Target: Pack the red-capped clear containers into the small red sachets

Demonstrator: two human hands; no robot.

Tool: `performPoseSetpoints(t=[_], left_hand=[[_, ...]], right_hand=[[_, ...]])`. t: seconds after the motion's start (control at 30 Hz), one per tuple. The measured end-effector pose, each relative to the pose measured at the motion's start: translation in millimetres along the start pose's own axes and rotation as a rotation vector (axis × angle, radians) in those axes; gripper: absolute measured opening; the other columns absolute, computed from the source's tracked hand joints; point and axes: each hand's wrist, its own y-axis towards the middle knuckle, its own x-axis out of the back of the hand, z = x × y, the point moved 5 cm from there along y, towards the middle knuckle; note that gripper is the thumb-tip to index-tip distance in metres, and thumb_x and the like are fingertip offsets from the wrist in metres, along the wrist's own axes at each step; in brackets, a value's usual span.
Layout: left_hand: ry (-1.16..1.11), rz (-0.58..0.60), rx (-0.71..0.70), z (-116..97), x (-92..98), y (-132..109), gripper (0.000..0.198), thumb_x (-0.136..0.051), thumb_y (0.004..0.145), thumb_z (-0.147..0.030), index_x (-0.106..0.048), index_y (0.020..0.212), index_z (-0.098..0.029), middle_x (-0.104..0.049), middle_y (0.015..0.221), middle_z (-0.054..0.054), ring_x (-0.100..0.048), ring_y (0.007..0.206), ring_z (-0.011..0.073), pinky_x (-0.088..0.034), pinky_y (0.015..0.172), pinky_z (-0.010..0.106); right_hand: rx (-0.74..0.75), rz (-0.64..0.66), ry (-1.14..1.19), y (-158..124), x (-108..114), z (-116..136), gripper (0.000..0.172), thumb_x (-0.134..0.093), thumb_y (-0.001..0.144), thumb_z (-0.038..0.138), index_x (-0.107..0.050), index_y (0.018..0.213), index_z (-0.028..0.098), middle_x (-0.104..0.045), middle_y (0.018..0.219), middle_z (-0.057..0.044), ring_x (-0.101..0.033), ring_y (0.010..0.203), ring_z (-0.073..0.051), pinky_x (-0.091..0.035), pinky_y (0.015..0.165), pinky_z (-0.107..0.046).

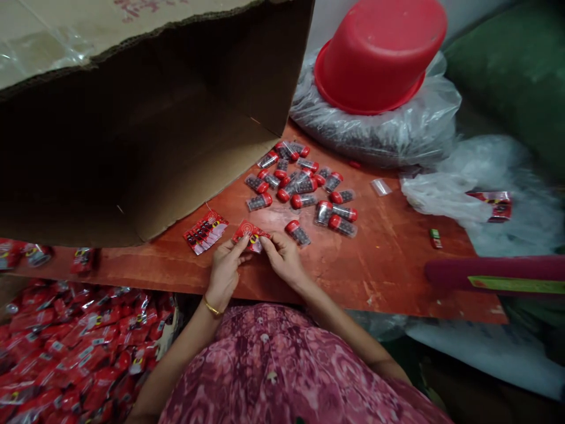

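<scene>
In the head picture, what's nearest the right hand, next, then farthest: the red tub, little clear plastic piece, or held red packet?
1. Held red packet: touching the right hand.
2. Little clear plastic piece: on the table, ahead-right.
3. Red tub: farthest back, atop the bag.

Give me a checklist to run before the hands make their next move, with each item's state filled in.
1. Red packet gripped: ok, left hand and right hand both pinch it.
2. Packet's mouth open: cannot tell, too small to see.
3. Other packets near: ok, bunched beside the left hand.
4. Red-capped tubes lined up: not ok, scattered loosely beyond the hands.
5. Hands clear of the carton: ok, both apart from it.
</scene>
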Motion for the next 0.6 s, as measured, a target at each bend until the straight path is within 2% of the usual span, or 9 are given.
performPoseSetpoints(t=[0.1, 0.17, 0.27, 0.33, 0.43, 0.53, 0.6], left_hand=[[-0.024, 0.015, 0.003, -4, -1.7, 0, 0.036, -0.083, 0.046, -0.036, -0.067, 0.069, -0.014, -0.068, 0.066, 0.0, -0.059, 0.055, 0.0077, -0.045, 0.051, 0.016], [-0.053, 0.008, -0.005, -6, -2.7, 1, 0.036, -0.083, 0.045, -0.036, -0.066, 0.068, -0.014, -0.068, 0.065, -0.001, -0.059, 0.054, 0.0075, -0.045, 0.052, 0.016], [-0.08, 0.001, 0.013, -7, -4.1, 3, 0.038, -0.085, 0.041, -0.035, -0.064, 0.065, -0.015, -0.066, 0.062, -0.002, -0.057, 0.052, 0.0068, -0.043, 0.051, 0.016], [-0.083, 0.018, 0.038, -6, -5.4, 4, 0.038, -0.084, 0.041, -0.036, -0.063, 0.064, -0.015, -0.065, 0.06, -0.003, -0.056, 0.051, 0.0066, -0.043, 0.051, 0.016], [-0.069, 0.039, 0.061, -5, -5.6, 4, 0.038, -0.084, 0.042, -0.038, -0.063, 0.064, -0.015, -0.065, 0.06, -0.002, -0.056, 0.051, 0.0069, -0.043, 0.052, 0.017], [-0.031, 0.062, 0.059, -7, -6.0, 1, 0.038, -0.083, 0.044, -0.04, -0.064, 0.065, -0.015, -0.066, 0.061, -0.002, -0.058, 0.053, 0.008, -0.044, 0.053, 0.018], [0.0, 0.092, 0.057, -8, -7.9, -1, 0.037, -0.082, 0.046, -0.041, -0.065, 0.065, -0.015, -0.066, 0.061, -0.001, -0.059, 0.055, 0.0093, -0.045, 0.055, 0.019]], right_hand=[[0.02, -0.088, -0.366, -2, 32, -2, 0.029, -0.041, 0.089, 0.04, -0.06, 0.09, 0.018, -0.063, 0.089, -0.008, -0.055, 0.085, -0.02, -0.041, 0.079, -0.034], [-0.052, -0.191, -0.664, -3, 56, -11, 0.036, -0.045, 0.086, 0.043, -0.059, 0.102, 0.015, -0.061, 0.106, -0.015, -0.052, 0.099, -0.027, -0.037, 0.086, -0.042], [-0.158, -0.217, -0.878, -7, 77, -29, 0.035, -0.051, 0.082, 0.042, -0.061, 0.099, 0.012, -0.058, 0.114, -0.02, -0.048, 0.103, -0.033, -0.035, 0.086, -0.047], [-0.145, -0.187, -0.79, -11, 79, -36, 0.028, -0.053, 0.081, 0.04, -0.061, 0.09, 0.014, -0.062, 0.105, -0.017, -0.051, 0.097, -0.03, -0.038, 0.083, -0.044], [-0.158, -0.164, -0.36, -18, 74, -36, 0.026, -0.055, 0.079, 0.042, -0.06, 0.085, 0.017, -0.063, 0.08, -0.007, -0.055, 0.075, -0.021, -0.044, 0.069, -0.034], [-0.253, -0.015, 0.099, -23, 63, -23, 0.027, -0.061, 0.075, 0.044, -0.062, 0.086, 0.019, -0.059, 0.065, 0.0, -0.05, 0.052, -0.013, -0.041, 0.05, -0.026], [-0.293, 0.093, 0.248, -24, 57, -10, 0.027, -0.067, 0.07, 0.042, -0.064, 0.084, 0.019, -0.059, 0.062, 0.001, -0.048, 0.047, -0.011, -0.039, 0.044, -0.023]])
